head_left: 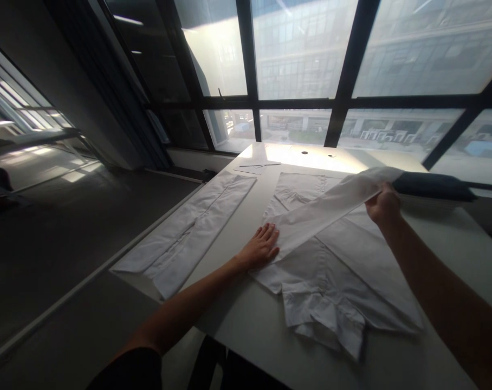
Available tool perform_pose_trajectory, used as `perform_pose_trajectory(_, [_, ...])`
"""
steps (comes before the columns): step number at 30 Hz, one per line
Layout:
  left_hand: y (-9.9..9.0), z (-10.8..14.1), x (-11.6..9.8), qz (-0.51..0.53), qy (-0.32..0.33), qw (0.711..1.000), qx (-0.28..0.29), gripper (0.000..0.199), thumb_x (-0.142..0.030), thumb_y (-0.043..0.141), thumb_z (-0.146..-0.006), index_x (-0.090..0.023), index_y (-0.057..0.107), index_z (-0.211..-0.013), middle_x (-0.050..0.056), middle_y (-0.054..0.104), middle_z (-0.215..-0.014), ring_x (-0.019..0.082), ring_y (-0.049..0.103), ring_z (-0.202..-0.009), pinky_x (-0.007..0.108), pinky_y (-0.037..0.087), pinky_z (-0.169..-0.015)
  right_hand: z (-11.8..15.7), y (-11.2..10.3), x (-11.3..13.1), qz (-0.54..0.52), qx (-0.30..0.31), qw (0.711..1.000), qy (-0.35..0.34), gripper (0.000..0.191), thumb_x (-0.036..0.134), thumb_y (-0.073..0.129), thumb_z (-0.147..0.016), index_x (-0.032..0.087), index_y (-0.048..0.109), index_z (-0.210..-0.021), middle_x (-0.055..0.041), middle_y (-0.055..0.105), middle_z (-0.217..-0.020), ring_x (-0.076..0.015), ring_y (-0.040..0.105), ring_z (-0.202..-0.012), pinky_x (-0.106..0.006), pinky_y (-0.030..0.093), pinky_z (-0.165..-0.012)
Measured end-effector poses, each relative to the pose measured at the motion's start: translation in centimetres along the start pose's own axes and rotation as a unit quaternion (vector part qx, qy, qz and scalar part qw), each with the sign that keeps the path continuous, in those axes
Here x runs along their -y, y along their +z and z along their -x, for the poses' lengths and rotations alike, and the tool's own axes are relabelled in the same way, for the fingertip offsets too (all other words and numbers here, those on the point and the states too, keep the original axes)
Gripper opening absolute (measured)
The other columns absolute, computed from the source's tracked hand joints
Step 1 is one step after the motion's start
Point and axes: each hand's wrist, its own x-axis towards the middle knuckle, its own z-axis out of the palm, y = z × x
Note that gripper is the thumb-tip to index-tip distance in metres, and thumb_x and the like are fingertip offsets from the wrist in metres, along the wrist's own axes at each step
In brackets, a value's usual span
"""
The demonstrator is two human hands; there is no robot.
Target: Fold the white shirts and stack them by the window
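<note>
A white garment [351, 254], which looks like a shirt or coat, lies spread on the table with its crumpled end [323, 314] towards me. My left hand [260, 246] rests flat at its left edge, fingers stretched out and pressing on the cloth. Gripped in my right hand [384, 203] is the far end of a long strip of this garment [331, 208], raised and pulled taut across the rest; whether it is a sleeve or a side panel I cannot tell. Along the table's left edge a second white garment [197, 222] lies folded long and narrow.
Papers or thin sheets [258, 165] lie at the back of the white table [230, 319]. A dark folded cloth or bag [433, 186] sits at the far right. Tall windows [303, 49] stand behind, and a dark chair part [207, 360] is below the front edge.
</note>
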Motion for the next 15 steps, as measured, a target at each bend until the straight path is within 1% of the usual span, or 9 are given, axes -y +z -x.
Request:
perform_pose_trajectory(3, [0.4,0.0,0.1,-0.004,-0.011,1.000,-0.005,0.067,-0.051,0.035,-0.105,-0.014,0.028,-0.161,0.017,0.018,-0.168,0.035,0.007,-0.156,0.051,0.018,-0.124,0.2,0.3,0.4,-0.008,0.009,1.000,-0.014,0.009,0.020,0.058,-0.091,0.023,0.065,-0.096,-0.0009,0.071,-0.088,-0.0142,0.069,-0.082,-0.027,0.059,-0.072])
perform_pose_trajectory(6, [0.6,0.1,0.3,-0.005,-0.011,1.000,-0.010,0.063,-0.051,0.037,-0.105,-0.023,0.031,-0.161,0.014,0.017,-0.169,0.036,0.007,-0.156,0.054,0.019,-0.123,-0.5,-0.7,-0.2,0.057,-0.023,0.998,0.005,0.012,0.018,0.056,-0.090,0.024,0.064,-0.097,0.0006,0.069,-0.083,-0.0137,0.069,-0.076,-0.026,0.060,-0.065])
perform_pose_trajectory(8, [0.7,0.1,0.4,-0.004,-0.011,1.000,-0.019,0.058,-0.050,0.039,-0.105,-0.031,0.033,-0.160,0.010,0.018,-0.170,0.037,0.008,-0.156,0.055,0.020,-0.123,-1.1,-2.2,-1.2,0.110,-0.054,0.992,0.034,0.016,0.014,0.057,-0.086,0.024,0.063,-0.098,0.0029,0.067,-0.078,-0.0126,0.068,-0.070,-0.025,0.060,-0.062])
perform_pose_trajectory(10, [0.8,0.1,0.6,-0.005,-0.010,0.999,-0.030,0.056,-0.048,0.041,-0.105,-0.036,0.034,-0.159,0.007,0.019,-0.170,0.038,0.010,-0.156,0.056,0.022,-0.122,-1.6,-4.0,-2.3,0.151,-0.080,0.983,0.062,0.021,0.009,0.060,-0.080,0.022,0.062,-0.097,0.0053,0.064,-0.071,-0.0117,0.065,-0.062,-0.025,0.059,-0.059])
perform_pose_trajectory(12, [0.9,0.1,0.7,-0.007,-0.007,0.999,-0.040,0.055,-0.048,0.041,-0.105,-0.038,0.034,-0.158,0.005,0.020,-0.170,0.037,0.012,-0.155,0.056,0.024,-0.121,-2.1,-5.9,-3.4,0.179,-0.102,0.976,0.077,0.023,0.007,0.063,-0.075,0.021,0.062,-0.094,0.0074,0.059,-0.063,-0.0113,0.061,-0.054,-0.025,0.057,-0.054])
perform_pose_trajectory(15, [1.0,0.1,0.9,-0.012,-0.002,0.999,-0.050,0.054,-0.048,0.040,-0.105,-0.039,0.035,-0.158,0.005,0.023,-0.169,0.036,0.014,-0.155,0.055,0.026,-0.121,-2.9,-8.3,-4.4,0.214,-0.121,0.966,0.086,0.022,0.011,0.068,-0.071,0.021,0.062,-0.088,0.0083,0.055,-0.056,-0.0113,0.057,-0.049,-0.023,0.053,-0.045])
